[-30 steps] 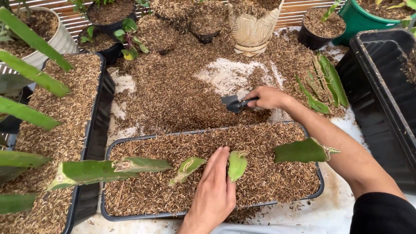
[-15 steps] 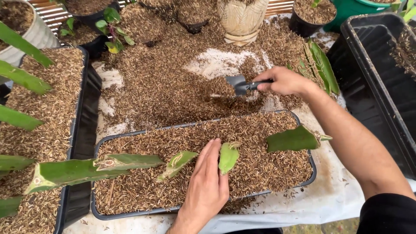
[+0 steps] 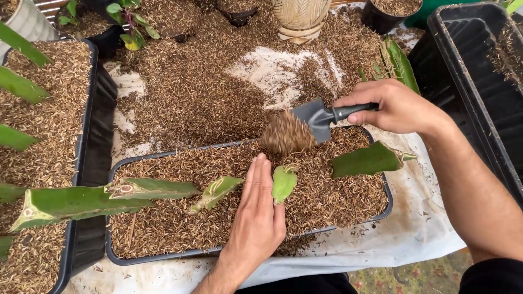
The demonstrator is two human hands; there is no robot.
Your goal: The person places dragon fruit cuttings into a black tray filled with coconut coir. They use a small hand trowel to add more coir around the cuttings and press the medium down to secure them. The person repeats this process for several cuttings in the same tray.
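A person's right hand (image 3: 400, 106) was clamped around the handle of a small dark scoop (image 3: 316, 117), whose blade carried a falling clump of brown husk mulch (image 3: 286, 133) just above the far rim of a shallow black tray (image 3: 163, 256). The left hand (image 3: 259, 218) lay flat on the mulch inside that tray, fingers straight and together, its thumb side touching a short green cutting (image 3: 284, 182) that stood in the bedding. The two hands were apart, the left near the middle of the tray and the right over its far right corner.

Other green cuttings were set along the same tray: a broad piece (image 3: 368, 160) near the right end, a narrow pale one (image 3: 215, 193) just left of the flat hand, and a long stem (image 3: 147, 189) lying toward the left. A bigger cutting (image 3: 65, 204) overlapped the tray's left rim. Loose mulch was heaped across the white sheet (image 3: 381, 245) covering the counter beyond the tray. A second filled tray (image 3: 81, 163) stood at the left, a deep black bin (image 3: 474, 65) at the right, and a pale patterned pot (image 3: 302, 19) at the far edge.
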